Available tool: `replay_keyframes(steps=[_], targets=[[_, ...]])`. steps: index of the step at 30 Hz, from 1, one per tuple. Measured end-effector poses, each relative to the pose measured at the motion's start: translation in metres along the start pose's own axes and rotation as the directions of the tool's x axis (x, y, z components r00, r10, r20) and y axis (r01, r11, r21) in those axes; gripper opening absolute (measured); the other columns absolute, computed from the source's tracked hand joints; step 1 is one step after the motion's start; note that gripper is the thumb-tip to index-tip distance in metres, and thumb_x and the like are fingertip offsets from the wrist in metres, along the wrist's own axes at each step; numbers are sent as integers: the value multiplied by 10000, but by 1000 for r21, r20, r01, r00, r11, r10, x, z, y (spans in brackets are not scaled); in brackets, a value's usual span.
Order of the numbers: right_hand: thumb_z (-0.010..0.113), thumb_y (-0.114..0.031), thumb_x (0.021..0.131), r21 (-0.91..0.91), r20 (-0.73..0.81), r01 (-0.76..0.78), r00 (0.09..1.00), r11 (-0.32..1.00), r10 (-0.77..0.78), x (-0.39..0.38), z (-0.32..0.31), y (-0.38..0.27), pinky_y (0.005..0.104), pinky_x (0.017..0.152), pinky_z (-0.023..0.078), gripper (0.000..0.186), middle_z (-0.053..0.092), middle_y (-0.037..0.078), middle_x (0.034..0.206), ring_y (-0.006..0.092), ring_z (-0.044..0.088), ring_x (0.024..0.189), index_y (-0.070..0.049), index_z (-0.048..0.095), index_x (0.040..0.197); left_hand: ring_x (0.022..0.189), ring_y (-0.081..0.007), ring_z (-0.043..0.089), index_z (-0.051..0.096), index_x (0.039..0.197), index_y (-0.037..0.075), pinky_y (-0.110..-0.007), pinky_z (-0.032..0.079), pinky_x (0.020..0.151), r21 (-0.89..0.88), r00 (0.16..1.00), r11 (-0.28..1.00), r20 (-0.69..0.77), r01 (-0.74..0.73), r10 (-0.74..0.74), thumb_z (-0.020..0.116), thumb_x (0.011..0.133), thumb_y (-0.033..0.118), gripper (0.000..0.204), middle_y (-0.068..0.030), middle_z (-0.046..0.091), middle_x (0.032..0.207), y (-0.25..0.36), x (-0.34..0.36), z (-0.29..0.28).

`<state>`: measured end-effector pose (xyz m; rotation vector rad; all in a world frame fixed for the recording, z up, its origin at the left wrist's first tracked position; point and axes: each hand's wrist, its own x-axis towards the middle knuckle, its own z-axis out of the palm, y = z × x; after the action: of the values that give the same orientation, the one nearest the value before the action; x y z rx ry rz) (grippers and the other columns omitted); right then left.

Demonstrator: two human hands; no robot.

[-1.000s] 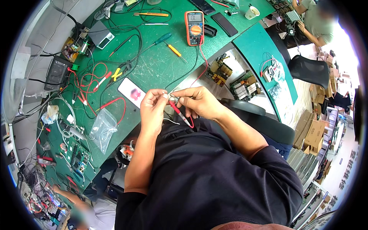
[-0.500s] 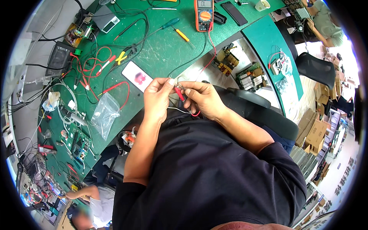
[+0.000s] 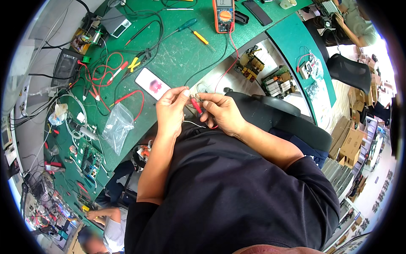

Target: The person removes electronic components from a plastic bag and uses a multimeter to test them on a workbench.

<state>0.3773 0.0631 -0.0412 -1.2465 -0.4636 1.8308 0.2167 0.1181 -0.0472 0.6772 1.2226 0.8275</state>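
My right hand (image 3: pixel 226 113) is closed around a red test probe (image 3: pixel 196 106), its tip pointing up toward my left fingers. Thumb and forefinger of my left hand (image 3: pixel 170 111) pinch together right beside it, on something too small to make out. Thin wires or leads show in the gap between both hands, in front of my dark shirt. An orange multimeter (image 3: pixel 224 16) lies at the far edge of the green bench (image 3: pixel 177 59), with a red and a black lead running from it toward my hands. A white-screened phone (image 3: pixel 152 84) rests just beyond my left hand.
On the bench lie a green-handled screwdriver (image 3: pixel 187 25), a yellow one (image 3: pixel 200 38), a black phone (image 3: pixel 257 12), tangled red leads and a clear plastic bag (image 3: pixel 119 127). A black chair (image 3: pixel 292 122) stands at my right. Co-workers sit lower left and upper right.
My hands have drawn slightly apart at the fingertips, the left one shifting a little to the left. The right hand keeps the red test probe.
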Motion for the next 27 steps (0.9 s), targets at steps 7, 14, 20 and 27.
replay_keyframes(steps=[7, 14, 20, 27], targets=[[535, -116, 975, 34, -21, -28, 999, 999, 29, 1, -3, 5, 203, 451, 469, 317, 677, 82, 752, 95, 599, 539, 27, 559, 1257, 741, -103, 638, 635, 1011, 16, -185, 429, 445, -81, 998, 995, 7, 57, -57, 684, 891, 142, 180, -63, 683, 883, -5, 2, -1], [520, -118, 957, 49, -66, 4, 998, 999, -1, 2, -1, 6, 206, 438, 457, 359, 670, 72, 733, 72, 570, 503, 44, 552, 1276, 741, -109, 641, 626, 991, 63, -193, 424, 448, -153, 991, 980, 45, 130, -124, 683, 890, 172, 159, -33, 675, 870, -1, 4, 1], [522, -123, 958, 48, -56, 3, 998, 999, 0, 4, -4, 9, 198, 431, 440, 352, 665, 67, 711, 65, 553, 484, 33, 562, 1271, 745, -120, 650, 622, 979, 65, -178, 400, 432, -149, 988, 977, 49, 154, -148, 671, 898, 163, 135, -37, 670, 863, -2, 6, 0], [520, -119, 958, 39, -48, -7, 999, 999, 9, 3, -4, 9, 200, 433, 443, 343, 668, 63, 718, 65, 554, 484, 28, 571, 1263, 753, -125, 663, 624, 954, 53, -176, 388, 421, -89, 993, 990, 48, 109, -105, 653, 906, 138, 103, -45, 670, 860, 1, 6, 0]])
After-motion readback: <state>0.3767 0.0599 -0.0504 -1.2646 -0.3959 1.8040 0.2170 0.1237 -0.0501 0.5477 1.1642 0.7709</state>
